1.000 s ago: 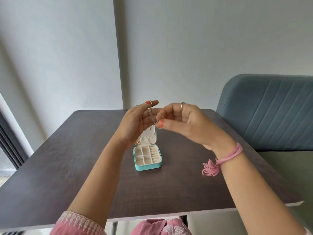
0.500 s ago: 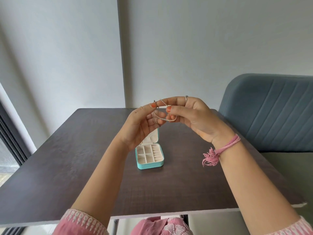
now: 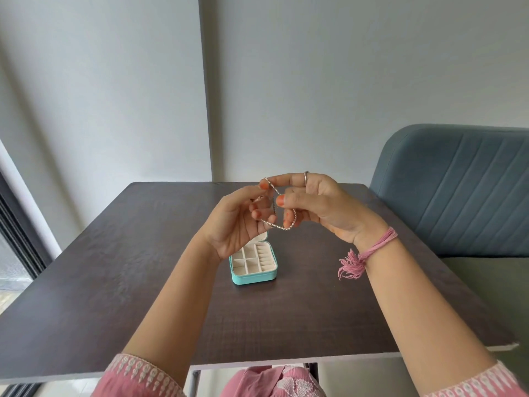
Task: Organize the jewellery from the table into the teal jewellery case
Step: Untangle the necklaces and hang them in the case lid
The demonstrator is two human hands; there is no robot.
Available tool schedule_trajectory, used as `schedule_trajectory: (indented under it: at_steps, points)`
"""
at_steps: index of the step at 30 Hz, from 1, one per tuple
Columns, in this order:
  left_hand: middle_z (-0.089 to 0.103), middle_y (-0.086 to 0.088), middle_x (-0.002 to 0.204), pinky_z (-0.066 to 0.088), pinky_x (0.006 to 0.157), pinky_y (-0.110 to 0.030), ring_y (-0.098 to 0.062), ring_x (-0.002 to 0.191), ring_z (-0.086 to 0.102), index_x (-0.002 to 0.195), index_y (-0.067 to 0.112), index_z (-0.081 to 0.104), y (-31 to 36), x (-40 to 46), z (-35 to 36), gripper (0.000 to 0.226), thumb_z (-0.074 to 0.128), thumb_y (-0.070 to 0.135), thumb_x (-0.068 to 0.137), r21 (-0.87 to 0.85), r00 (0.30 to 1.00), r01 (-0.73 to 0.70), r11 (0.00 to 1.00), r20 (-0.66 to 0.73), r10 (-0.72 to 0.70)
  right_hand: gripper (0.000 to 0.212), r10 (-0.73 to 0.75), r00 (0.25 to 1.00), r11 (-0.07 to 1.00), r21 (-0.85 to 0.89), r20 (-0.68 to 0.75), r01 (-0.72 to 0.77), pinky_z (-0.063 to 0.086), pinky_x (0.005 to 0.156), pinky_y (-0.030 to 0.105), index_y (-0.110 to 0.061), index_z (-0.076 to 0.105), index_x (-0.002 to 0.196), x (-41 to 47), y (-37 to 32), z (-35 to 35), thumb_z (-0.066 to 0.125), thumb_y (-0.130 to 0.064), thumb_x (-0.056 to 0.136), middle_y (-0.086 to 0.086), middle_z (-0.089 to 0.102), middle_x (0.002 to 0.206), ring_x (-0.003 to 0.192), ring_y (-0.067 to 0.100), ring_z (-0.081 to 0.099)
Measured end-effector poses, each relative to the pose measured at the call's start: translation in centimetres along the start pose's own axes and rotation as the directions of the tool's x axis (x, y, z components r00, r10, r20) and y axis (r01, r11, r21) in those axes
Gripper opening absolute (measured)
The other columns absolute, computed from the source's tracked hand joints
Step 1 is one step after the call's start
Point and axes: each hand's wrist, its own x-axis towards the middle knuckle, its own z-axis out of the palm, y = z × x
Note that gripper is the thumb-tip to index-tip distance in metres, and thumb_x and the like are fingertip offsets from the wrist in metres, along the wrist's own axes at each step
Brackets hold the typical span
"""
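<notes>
A thin silver chain (image 3: 287, 225) hangs in a loop between both hands, held up above the table. My left hand (image 3: 237, 222) pinches one part of the chain at its fingertips. My right hand (image 3: 317, 204) pinches another part between thumb and forefinger; the loop sags below its fingers. Beneath the hands the teal jewellery case (image 3: 253, 277) lies open on the dark table (image 3: 114, 282). Its cream tray shows several small compartments and ring rolls. My left hand hides most of the raised lid.
A blue-grey upholstered seat (image 3: 458, 190) stands at the table's right side. A grey wall rises behind the far edge. A dark window frame (image 3: 17, 230) runs along the left. No other jewellery shows on the table top.
Both hands have kept the chain raised and worked it between the fingers. It hung as a short strand earlier; now it forms a wider loop sagging under my right hand.
</notes>
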Motion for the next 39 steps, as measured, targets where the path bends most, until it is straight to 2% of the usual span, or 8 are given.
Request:
schedule_trajectory:
  at_steps: [4,11,14,18,23,30,34,39]
  points:
    - [0.037,0.009,0.048,0.047,0.051,-0.019,-0.004,0.037,0.033,0.075,0.01,0.068,-0.2,-0.2,-0.5,0.018,0.077,0.024,0.069,-0.108,0.99,0.036,0.993,0.142,-0.021,0.025,0.025,0.996,0.982,0.186,-0.085,-0.009,0.047,0.058,0.02,-0.011,0.067,0.112,0.2,0.9,0.2,0.053,-0.004,0.092,-0.002,0.062,0.061,0.058,0.009,0.058]
    - [0.048,0.008,0.051,0.049,0.054,-0.016,-0.007,0.034,0.021,0.108,0.002,0.069,-0.8,-0.1,-1.1,0.043,0.069,0.034,0.079,-0.275,0.959,0.038,0.961,0.282,0.043,0.024,0.087,0.989,0.96,0.276,-0.115,-0.052,0.053,0.06,0.024,-0.015,0.066,0.106,-0.1,2.3,0.9,0.064,-0.016,0.082,0.0,0.068,0.073,0.064,0.013,0.065]
    - [0.052,0.006,0.055,0.052,0.058,-0.017,-0.006,0.03,0.028,0.114,0.001,0.066,-0.8,-0.2,-1.3,0.05,0.07,0.036,0.078,-0.277,0.964,0.018,0.961,0.26,0.057,0.03,0.114,0.991,0.978,0.183,-0.075,-0.099,0.055,0.065,0.026,-0.015,0.064,0.106,-0.6,2.5,0.7,0.068,-0.02,0.077,0.0,0.072,0.082,0.07,0.015,0.067]
    - [0.054,0.004,0.057,0.054,0.058,-0.017,-0.004,0.029,0.042,0.116,0.001,0.065,-0.8,-0.3,-1.0,0.053,0.068,0.039,0.079,-0.243,0.969,0.017,0.97,0.244,0.044,0.017,0.158,0.982,0.987,-0.02,-0.106,-0.161,0.052,0.079,0.03,-0.02,0.067,0.105,-0.9,2.8,0.4,0.065,-0.022,0.088,-0.001,0.073,0.093,0.08,0.011,0.067]
    - [0.047,0.002,0.052,0.051,0.053,-0.019,-0.004,0.026,0.036,0.101,0.004,0.072,-1.1,-0.5,0.0,0.045,0.058,0.041,0.08,-0.143,0.987,-0.017,0.99,0.158,0.039,0.018,0.103,0.966,0.992,0.089,-0.238,-0.084,0.049,0.084,0.033,-0.019,0.07,0.105,-0.2,2.7,0.5,0.061,-0.026,0.09,-0.004,0.071,0.095,0.086,0.01,0.066]
    - [0.041,0.004,0.043,0.045,0.056,-0.022,-0.005,0.029,0.032,0.06,0.013,0.066,-1.7,-0.4,0.1,0.037,0.046,0.028,0.087,0.132,0.994,-0.084,0.988,-0.056,0.092,0.017,0.074,0.984,0.994,0.098,-0.163,-0.058,0.046,0.09,0.032,-0.019,0.07,0.104,0.7,3.5,0.4,0.062,-0.017,0.089,-0.004,0.071,0.096,0.094,0.011,0.065]
    - [0.033,0.003,0.044,0.042,0.057,-0.024,-0.007,0.031,0.029,0.068,0.007,0.057,-2.2,-0.1,-0.7,0.027,0.053,0.028,0.084,0.165,0.992,-0.069,0.984,-0.096,0.085,0.031,0.098,0.982,0.986,0.146,-0.163,-0.074,0.051,0.089,0.031,-0.01,0.07,0.108,1.0,4.5,0.6,0.069,-0.025,0.08,0.002,0.071,0.097,0.093,0.014,0.065]
    - [0.031,0.004,0.042,0.043,0.055,-0.023,-0.007,0.031,0.028,0.068,0.011,0.063,-2.7,0.0,-0.7,0.024,0.053,0.027,0.082,0.119,0.989,-0.087,0.989,-0.111,0.1,0.035,0.083,0.975,0.996,0.053,-0.208,-0.074,0.051,0.09,0.037,-0.019,0.076,0.095,0.9,5.0,0.8,0.075,-0.041,0.067,0.004,0.073,0.096,0.096,0.015,0.066]
